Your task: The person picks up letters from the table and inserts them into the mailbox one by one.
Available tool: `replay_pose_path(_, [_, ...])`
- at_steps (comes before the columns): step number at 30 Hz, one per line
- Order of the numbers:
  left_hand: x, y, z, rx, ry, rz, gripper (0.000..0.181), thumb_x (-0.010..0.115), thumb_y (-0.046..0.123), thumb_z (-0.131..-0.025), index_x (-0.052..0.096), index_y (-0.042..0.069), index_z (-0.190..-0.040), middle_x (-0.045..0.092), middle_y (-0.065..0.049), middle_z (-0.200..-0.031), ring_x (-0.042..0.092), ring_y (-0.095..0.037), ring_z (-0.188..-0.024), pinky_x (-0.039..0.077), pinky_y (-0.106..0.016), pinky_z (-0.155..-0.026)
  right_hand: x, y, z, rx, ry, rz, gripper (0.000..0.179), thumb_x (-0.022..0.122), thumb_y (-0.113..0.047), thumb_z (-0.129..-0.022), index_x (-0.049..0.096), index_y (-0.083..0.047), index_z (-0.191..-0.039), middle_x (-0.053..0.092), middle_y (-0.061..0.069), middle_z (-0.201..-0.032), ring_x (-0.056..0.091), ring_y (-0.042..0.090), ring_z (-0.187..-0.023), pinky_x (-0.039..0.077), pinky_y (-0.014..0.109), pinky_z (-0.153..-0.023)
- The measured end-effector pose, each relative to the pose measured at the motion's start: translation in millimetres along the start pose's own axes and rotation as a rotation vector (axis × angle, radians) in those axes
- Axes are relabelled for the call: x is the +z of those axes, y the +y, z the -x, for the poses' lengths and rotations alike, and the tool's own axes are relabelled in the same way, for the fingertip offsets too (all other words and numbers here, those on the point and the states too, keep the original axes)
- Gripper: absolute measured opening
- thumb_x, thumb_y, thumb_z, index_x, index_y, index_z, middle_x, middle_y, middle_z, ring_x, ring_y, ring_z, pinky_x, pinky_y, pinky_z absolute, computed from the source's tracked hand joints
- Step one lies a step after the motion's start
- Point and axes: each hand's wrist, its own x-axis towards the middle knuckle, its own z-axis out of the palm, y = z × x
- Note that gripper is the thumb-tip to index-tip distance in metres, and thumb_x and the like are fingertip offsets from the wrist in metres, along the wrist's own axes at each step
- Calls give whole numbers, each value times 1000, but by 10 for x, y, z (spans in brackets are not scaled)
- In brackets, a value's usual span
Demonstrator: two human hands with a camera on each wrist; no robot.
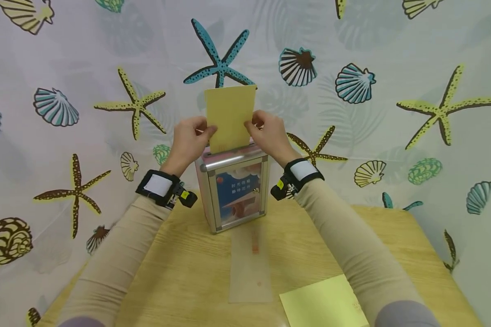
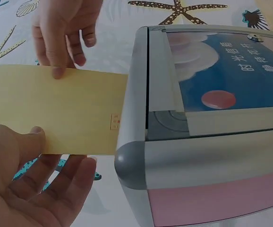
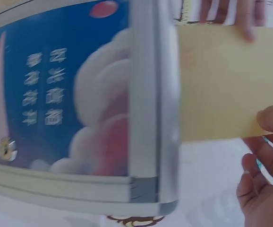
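Note:
A yellow paper envelope (image 1: 231, 113) stands upright over the top of a metal-framed letter box (image 1: 240, 193), its lower edge at the box's top. My left hand (image 1: 191, 141) pinches the envelope's left edge between thumb and fingers. On the opposite edge, my right hand (image 1: 270, 134) pinches it the same way. In the left wrist view, small red print shows on the envelope (image 2: 56, 109) close to the box's silver rim (image 2: 132, 113). The right wrist view shows the envelope (image 3: 226, 85) meeting the box top, which hides its lower end.
The box stands toward the back of a wooden table (image 1: 188, 272), with a small lock (image 1: 256, 190) on its picture front. A pale translucent envelope (image 1: 250, 277) lies before it. Another yellow envelope (image 1: 323, 302) lies by my right forearm. A shell-and-starfish patterned curtain (image 1: 376, 131) hangs behind.

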Motion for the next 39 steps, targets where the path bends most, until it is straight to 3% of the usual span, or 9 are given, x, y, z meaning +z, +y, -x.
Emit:
replay_pose_path(2, [-6,-21,-3,-13,-26,-7,23,65,22,-95,64,4,-82,69,-15,-84,68,-25,-76,56,-42,-69,-17,-31,-47,-19,18,0,15,60,-19,-96,67,-7,-102,70,9,-94,61,20,-88,50,39,-84])
replay_pose_path(5, [-29,-25,-15,-36,-39,-27,22,65,23,-95,65,4,-85,70,-16,-87,67,-27,-81,55,-44,-76,-37,-58,-59,-5,-21,1,14,60,-18,-97,67,-7,-102,70,8,-96,61,21,-91,49,40,-84])
replay_pose_path(9, [-67,28,-58,-41,11,-37,21,66,24,-94,61,3,-92,69,-16,-95,67,-29,-89,55,-45,-82,-41,-29,-17,41,-131,22,13,59,-18,-97,66,-7,-97,70,9,-97,62,21,-94,51,40,-84])
replay_pose_path(12, [-55,100,-109,-22,31,-23,20,66,20,-94,61,3,-103,68,-16,-97,66,-28,-87,55,-44,-80,-76,17,3,66,-173,37,15,58,-18,-97,65,-6,-103,70,10,-103,63,22,-98,51,40,-88])
replay_pose_path(17, [-13,105,-114,-4,-18,-41,17,66,14,-93,62,1,-103,65,-18,-98,64,-30,-87,55,-45,-80,-126,-15,-54,39,-115,31,26,60,-20,-97,58,-8,-120,69,10,-106,62,20,-97,52,39,-85])
replay_pose_path(22, [-10,48,-54,-48,-94,-61,22,64,14,-95,62,1,-112,63,-18,-97,66,-31,-90,57,-45,-75,-106,-70,-81,-40,-67,31,25,59,-18,-98,59,-8,-120,70,11,-100,64,19,-83,52,35,-67])
replay_pose_path(25, [-9,56,-43,-57,-107,-63,25,63,16,-96,62,3,-117,63,-19,-103,66,-32,-92,58,-45,-73,-93,-52,-50,-37,-86,39,22,56,-21,-100,63,-8,-117,70,9,-103,64,18,-88,52,35,-73])
replay_pose_path(29, [-6,83,-33,-28,-93,-61,21,62,20,-97,67,6,-112,67,-16,-108,64,-28,-93,55,-43,-80,-75,-34,-4,-1,-122,55,21,54,-21,-101,68,-8,-111,71,7,-105,62,19,-100,51,38,-87])
replay_pose_path(39, [14,30,19,-31,-185,-75,15,63,15,-95,72,5,-102,72,-11,-98,65,-23,-85,56,-41,-72,-4,-46,9,-23,-185,134,17,54,-12,-98,68,-7,-106,71,9,-105,64,19,-92,53,36,-83])
